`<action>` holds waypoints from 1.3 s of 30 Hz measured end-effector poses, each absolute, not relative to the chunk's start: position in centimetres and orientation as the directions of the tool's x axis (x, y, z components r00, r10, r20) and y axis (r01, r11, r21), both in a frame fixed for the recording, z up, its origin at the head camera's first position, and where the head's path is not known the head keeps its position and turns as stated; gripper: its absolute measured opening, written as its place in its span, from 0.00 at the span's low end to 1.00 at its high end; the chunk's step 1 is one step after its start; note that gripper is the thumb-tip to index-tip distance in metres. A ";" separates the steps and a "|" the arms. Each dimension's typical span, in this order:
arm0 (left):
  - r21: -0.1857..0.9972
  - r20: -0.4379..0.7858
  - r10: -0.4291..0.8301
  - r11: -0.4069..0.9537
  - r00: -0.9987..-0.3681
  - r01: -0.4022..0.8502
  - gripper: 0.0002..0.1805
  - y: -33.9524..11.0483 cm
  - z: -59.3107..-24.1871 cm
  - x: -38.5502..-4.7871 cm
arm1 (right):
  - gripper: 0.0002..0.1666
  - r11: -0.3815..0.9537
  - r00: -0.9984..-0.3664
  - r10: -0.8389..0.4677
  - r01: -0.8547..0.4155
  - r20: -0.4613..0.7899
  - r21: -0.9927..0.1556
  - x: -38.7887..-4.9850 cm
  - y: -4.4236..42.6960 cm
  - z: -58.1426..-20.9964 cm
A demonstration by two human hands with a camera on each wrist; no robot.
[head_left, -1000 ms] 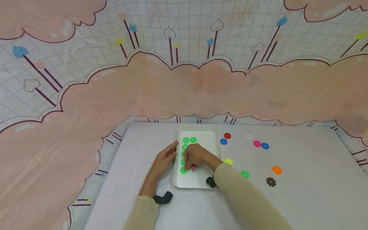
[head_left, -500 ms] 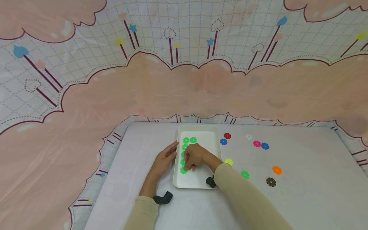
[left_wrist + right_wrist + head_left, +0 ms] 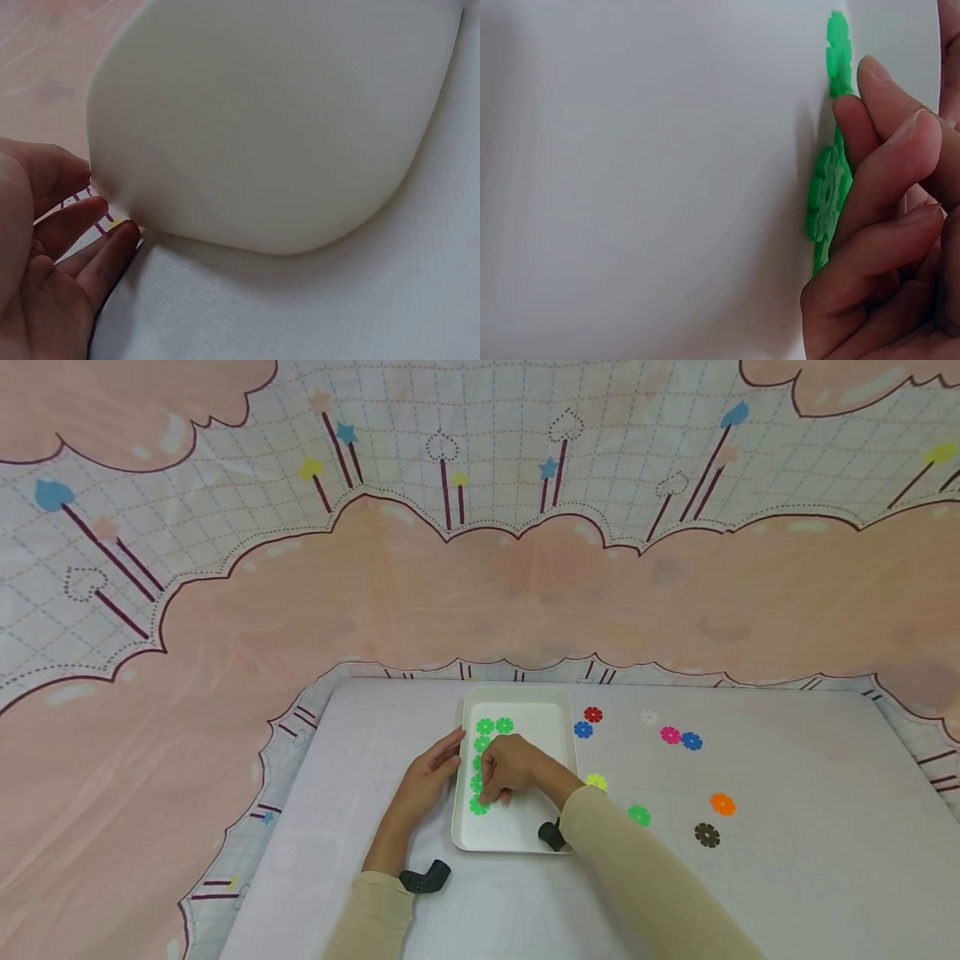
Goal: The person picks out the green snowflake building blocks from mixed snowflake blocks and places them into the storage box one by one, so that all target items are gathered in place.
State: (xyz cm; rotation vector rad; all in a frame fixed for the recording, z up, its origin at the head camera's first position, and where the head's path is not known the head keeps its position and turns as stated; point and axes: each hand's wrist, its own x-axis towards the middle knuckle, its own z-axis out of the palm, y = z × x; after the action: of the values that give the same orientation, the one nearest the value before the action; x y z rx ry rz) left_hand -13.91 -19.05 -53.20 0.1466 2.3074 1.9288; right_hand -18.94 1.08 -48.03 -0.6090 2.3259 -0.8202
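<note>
A white rectangular tray (image 3: 525,837) lies on the table. Green flower-shaped plastic discs (image 3: 485,726) form a column along its left side, with one more beside the top disc. My right hand (image 3: 513,768) reaches over the tray, fingers curled, pinching the edge of the lowest green disc (image 3: 479,807). In the right wrist view, thumb and index meet at the end of that green disc (image 3: 839,49); another green disc (image 3: 825,195) shows by the knuckles. My left hand (image 3: 423,785) touches the tray's left wall, fingers fairly straight; its fingertips also meet the tray (image 3: 262,150) in the left wrist view.
Right of the tray lie loose discs: red (image 3: 593,714), blue (image 3: 583,729), yellow (image 3: 596,782), green (image 3: 639,815), white (image 3: 649,717), pink (image 3: 671,735), a second blue (image 3: 692,741), orange (image 3: 723,803) and dark brown (image 3: 707,835). A patterned cloth (image 3: 480,593) hangs behind.
</note>
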 end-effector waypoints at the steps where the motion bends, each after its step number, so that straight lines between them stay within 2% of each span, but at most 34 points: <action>1: 0.984 -0.041 0.155 0.180 -0.987 -0.012 0.25 -19.0 -53.2 -13.9 | 0.14 0.705 -0.721 -0.583 -0.221 -0.374 -0.673 -19.0 1.1 -48.0; 13: 0.979 -0.044 0.142 0.203 -0.989 -0.015 0.25 -19.1 -53.1 -14.0 | 0.14 0.677 -0.747 -0.583 -0.229 -0.319 -0.700 -19.5 3.0 -45.7; 30: 0.979 -0.046 0.124 0.200 -0.991 -0.020 0.25 -18.9 -53.3 -14.1 | 0.12 0.620 -0.780 -0.538 -0.110 -0.318 -0.777 -19.9 10.3 -44.0; 39: 0.977 -0.065 0.114 0.210 -0.991 -0.040 0.25 -18.7 -53.1 -14.1 | 0.13 0.703 -0.805 -0.469 -0.090 -0.365 -0.705 -19.4 14.8 -44.8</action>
State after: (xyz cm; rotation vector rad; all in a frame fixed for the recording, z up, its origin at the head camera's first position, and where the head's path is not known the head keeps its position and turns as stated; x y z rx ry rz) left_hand -14.11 -18.70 -53.09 0.0721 2.3454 1.9005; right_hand -19.39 14.82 -44.77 -0.4264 2.3791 -0.9465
